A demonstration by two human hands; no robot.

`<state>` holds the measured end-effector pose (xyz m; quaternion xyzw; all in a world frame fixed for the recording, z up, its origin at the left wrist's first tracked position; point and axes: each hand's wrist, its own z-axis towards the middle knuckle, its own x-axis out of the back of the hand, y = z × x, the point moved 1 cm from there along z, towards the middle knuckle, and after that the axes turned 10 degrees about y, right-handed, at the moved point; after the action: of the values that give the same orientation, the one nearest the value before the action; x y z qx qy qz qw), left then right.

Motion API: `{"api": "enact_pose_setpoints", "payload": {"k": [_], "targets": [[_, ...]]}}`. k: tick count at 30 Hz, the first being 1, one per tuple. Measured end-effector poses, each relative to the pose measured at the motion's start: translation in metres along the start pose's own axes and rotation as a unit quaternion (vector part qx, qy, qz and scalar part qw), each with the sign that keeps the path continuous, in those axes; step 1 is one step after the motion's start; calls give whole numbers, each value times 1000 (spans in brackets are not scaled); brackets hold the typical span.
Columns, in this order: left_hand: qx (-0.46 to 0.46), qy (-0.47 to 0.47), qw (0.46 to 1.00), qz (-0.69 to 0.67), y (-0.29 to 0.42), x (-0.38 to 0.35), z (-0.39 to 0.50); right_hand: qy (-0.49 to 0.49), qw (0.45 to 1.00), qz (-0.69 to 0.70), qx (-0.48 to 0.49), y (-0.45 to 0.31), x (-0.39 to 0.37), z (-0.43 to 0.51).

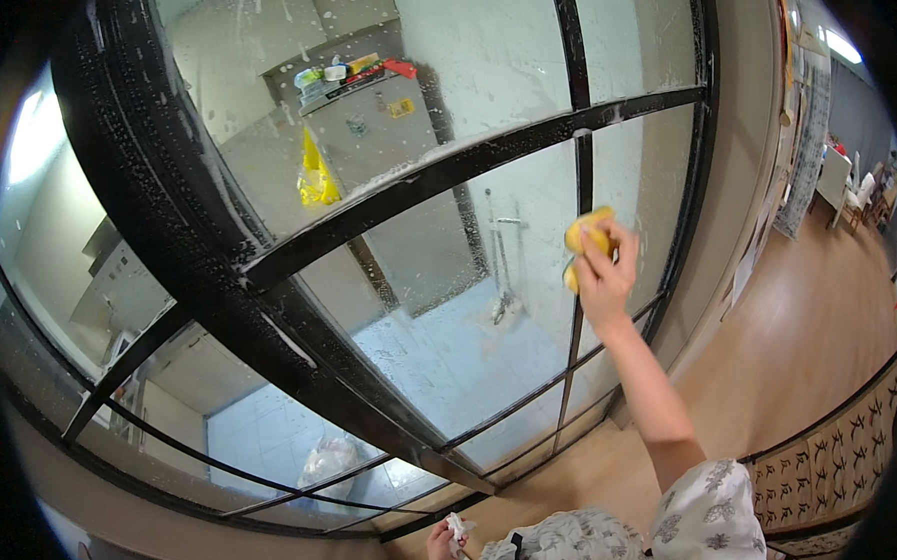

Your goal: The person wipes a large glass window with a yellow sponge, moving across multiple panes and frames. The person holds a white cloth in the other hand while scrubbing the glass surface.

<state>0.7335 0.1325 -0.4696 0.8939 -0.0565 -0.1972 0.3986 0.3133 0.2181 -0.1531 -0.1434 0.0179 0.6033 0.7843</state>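
My right hand [606,280] grips a yellow sponge [590,232] against a vertical black bar of a glass partition door, right of the centre of the view. White suds lie along the black horizontal crossbar [428,164], and drops and streaks wet the glass pane [514,67] above it. Low in the view, near my patterned shirt, my left hand [443,548] holds a crumpled white tissue or cloth [457,527]. The thick black door frame [191,239] to the left also carries drops and foam.
Behind the glass stand a grey fridge [374,118] with items on top, a yellow plastic bag [315,177], a mop [503,300] and a whitish plastic bag [329,462]. At the right are a wooden floor [781,340] and a sheet with brush-written characters [824,459].
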Motion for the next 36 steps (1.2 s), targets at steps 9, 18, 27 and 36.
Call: {"api": "enact_pose_setpoints", "payload": {"k": [9,18,27,36], "targets": [[-18,11,1000,-15,9,-2,-14,0,1000,-1,-1,-17,-10,41],[-9,2,1000,19,5,-3,-18,33,999,42,-12,-30,-24,84],[0,-12,1000,8,-5,-18,-22,-62,995,-15,-72,12,42,-135],[-13,3,999,47,3,-24,-27,15,996,53,-69,15,6,-39]]}}
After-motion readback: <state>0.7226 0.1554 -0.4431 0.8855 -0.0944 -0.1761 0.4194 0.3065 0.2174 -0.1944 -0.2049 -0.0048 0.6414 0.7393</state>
